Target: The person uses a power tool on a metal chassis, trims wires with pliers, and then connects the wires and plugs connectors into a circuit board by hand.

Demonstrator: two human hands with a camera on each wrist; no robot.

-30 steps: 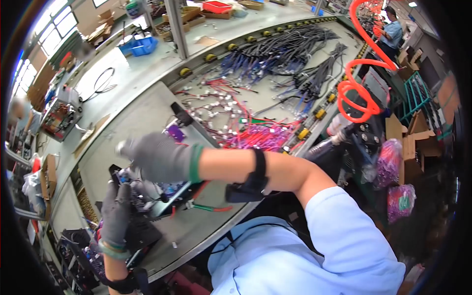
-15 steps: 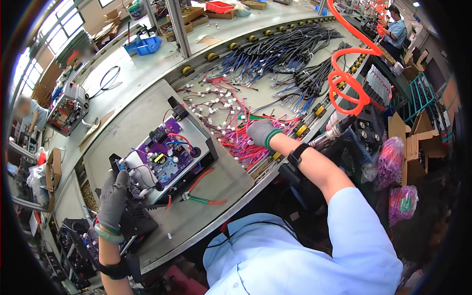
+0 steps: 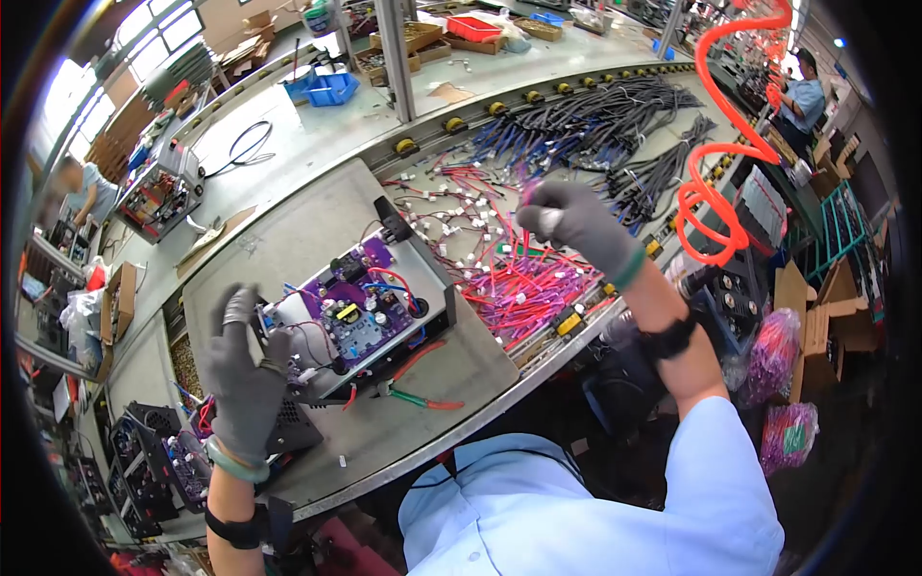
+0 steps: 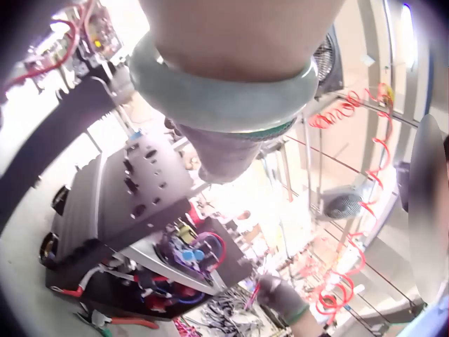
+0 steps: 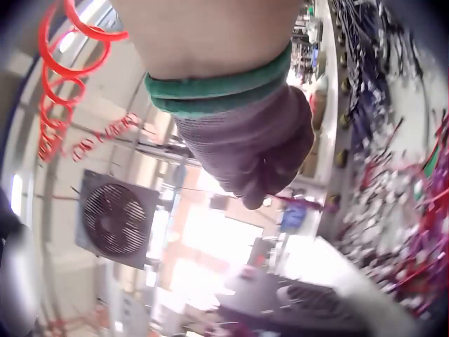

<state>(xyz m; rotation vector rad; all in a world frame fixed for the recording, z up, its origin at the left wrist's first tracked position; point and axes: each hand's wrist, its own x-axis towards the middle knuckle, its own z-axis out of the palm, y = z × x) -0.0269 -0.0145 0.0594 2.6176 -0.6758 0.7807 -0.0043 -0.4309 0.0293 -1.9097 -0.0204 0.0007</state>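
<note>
An opened metal device with a purple circuit board and wires lies on a grey board. Beside its left end is my gloved left hand, fingers parted and holding nothing visible. Over the loose wires my gloved right hand pinches a thin pink-purple wire, which sticks out from the fingertips in the right wrist view. Below that hand lie piled red and purple wires. Pliers with red and green handles rest in front of the device.
Black and blue cables cover the back of the bench. A coiled orange hose hangs at the right. More opened devices stand at the lower left, another at the upper left. A person is at the far right.
My right hand has gone from the device to the wire pile, then lifted up from it with a wire. My left hand has loosened from the device's edge, its fingers now parted.
</note>
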